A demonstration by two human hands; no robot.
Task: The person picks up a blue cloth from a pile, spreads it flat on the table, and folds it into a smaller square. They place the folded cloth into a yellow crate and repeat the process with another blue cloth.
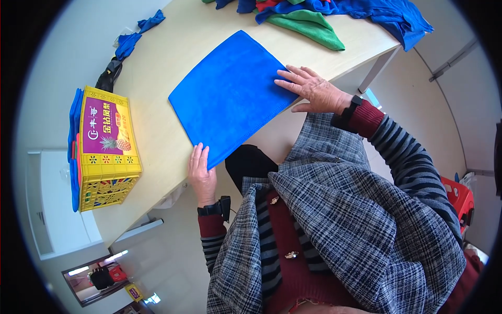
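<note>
A blue cloth (230,94) lies flat and smooth on the pale table, its near edge reaching the table's front edge. My left hand (201,170) rests at its near left corner, fingers stretched out and touching the cloth. At the near right side my right hand (311,89) lies with spread fingertips on the cloth's edge and the thumb apart. Neither hand grips anything. The undersides of both palms are hidden.
A yellow plastic crate (110,186) with blue and red cloths in it stands on the table (157,152) at the left. Crumpled blue and green cloths (308,26) are heaped at the far right. Small blue cloths (127,46) and a black item (109,76) lie along the far left edge.
</note>
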